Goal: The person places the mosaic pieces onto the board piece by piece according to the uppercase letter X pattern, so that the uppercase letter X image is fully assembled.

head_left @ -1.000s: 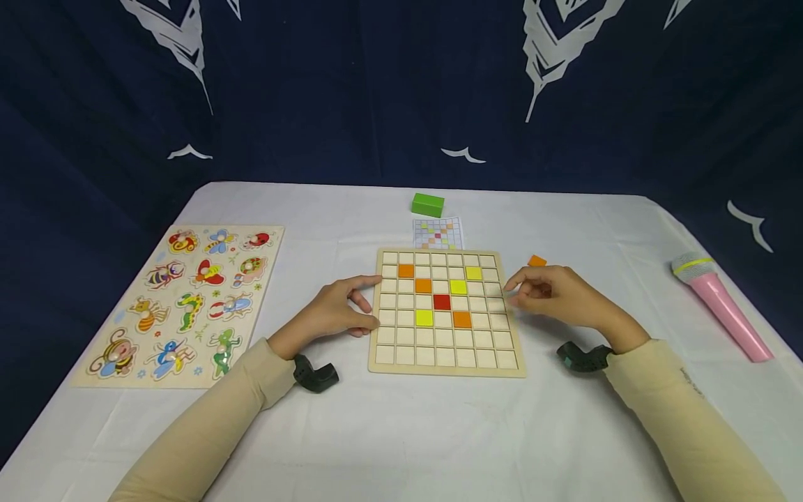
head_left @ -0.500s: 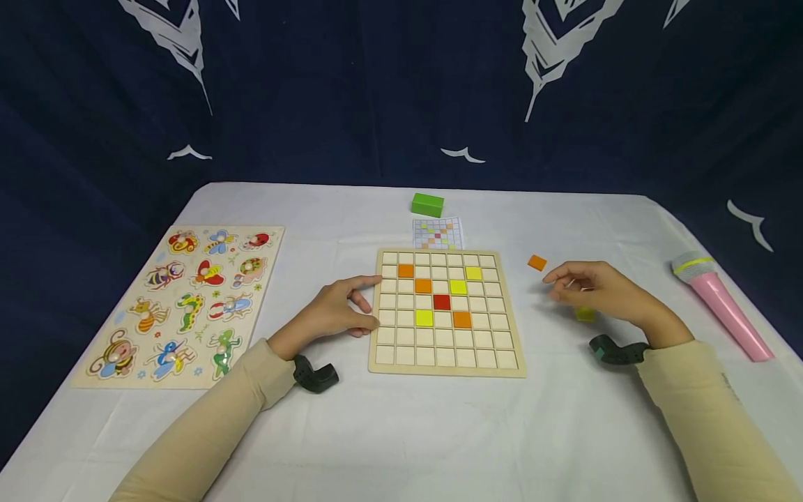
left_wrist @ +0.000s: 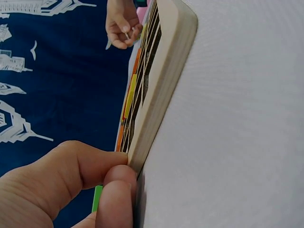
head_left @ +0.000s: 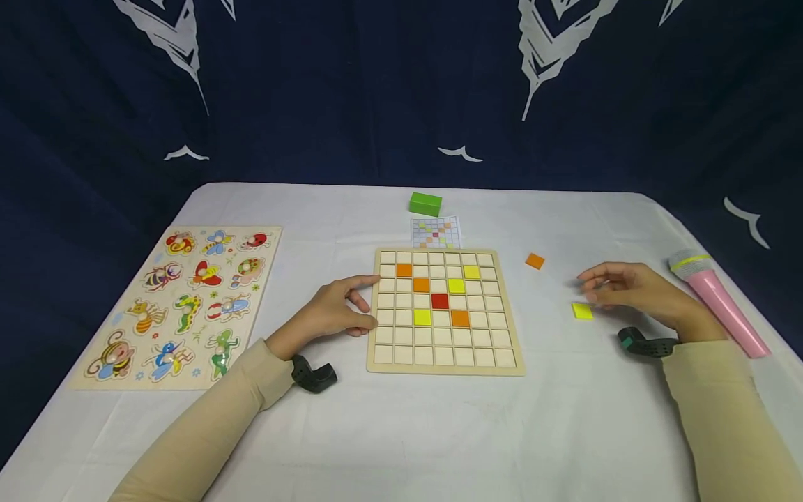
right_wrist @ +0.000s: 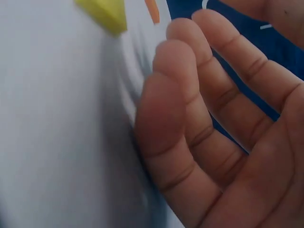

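A wooden grid board (head_left: 445, 370) lies mid-table, with orange, yellow and red square tiles in some of its cells. My left hand (head_left: 332, 307) touches the board's left edge, index finger and thumb spread along it. Up close in the left wrist view, its fingertips meet the pale wooden rim (left_wrist: 164, 90). To the right of the board, my right hand (head_left: 643, 293) hovers with loosely bent fingers, holding nothing. A loose yellow tile (head_left: 582, 311) lies just left of and below its fingertips. Farther back is a loose orange tile (head_left: 535, 261).
Behind the board lie a small printed pattern card (head_left: 436, 231) and a green block (head_left: 425, 204). An insect picture puzzle (head_left: 210, 300) occupies the table's left side. At the right, a pink toy microphone (head_left: 728, 310) lies close to my right wrist.
My right hand has moved rightward from the board's right edge, past the loose orange tile, uncovering the yellow tile. My left hand stays at the board's left edge.
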A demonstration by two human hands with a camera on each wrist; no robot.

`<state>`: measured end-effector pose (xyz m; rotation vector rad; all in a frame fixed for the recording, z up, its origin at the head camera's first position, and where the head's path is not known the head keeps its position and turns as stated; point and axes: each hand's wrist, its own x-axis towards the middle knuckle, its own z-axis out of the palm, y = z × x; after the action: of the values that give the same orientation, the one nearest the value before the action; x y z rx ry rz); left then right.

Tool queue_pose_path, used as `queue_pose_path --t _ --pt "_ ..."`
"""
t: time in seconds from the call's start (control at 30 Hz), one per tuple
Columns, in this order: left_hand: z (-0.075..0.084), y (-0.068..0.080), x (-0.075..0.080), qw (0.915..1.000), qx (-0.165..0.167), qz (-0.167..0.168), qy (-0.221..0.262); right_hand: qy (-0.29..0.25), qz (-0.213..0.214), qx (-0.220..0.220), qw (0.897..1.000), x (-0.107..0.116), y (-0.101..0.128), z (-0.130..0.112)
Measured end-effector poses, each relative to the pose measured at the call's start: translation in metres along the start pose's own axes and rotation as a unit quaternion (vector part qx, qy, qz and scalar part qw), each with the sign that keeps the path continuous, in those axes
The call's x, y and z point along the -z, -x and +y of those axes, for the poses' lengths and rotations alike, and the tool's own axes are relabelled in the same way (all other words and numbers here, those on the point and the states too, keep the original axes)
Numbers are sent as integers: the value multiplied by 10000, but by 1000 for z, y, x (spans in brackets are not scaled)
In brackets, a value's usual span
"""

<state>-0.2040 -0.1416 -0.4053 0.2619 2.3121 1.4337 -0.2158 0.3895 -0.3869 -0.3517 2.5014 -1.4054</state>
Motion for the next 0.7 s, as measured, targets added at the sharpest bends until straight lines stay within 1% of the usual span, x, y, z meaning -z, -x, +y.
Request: queue_pose_path --t 0.17,0.3,0.5,0.7 --pt "-1 0 1 10000 -4 -5 5 -44 -163 115 9998 7 3 14" --pt "-1 0 1 10000 13 4 23 -59 -291 180 9994 9 4 21" --pt "-1 1 1 10000 16 -8 53 135 -323 65 9994 9 6 21" --pt "0 0 1 10000 -24 -21 39 470 -315 176 9982 5 6 19"
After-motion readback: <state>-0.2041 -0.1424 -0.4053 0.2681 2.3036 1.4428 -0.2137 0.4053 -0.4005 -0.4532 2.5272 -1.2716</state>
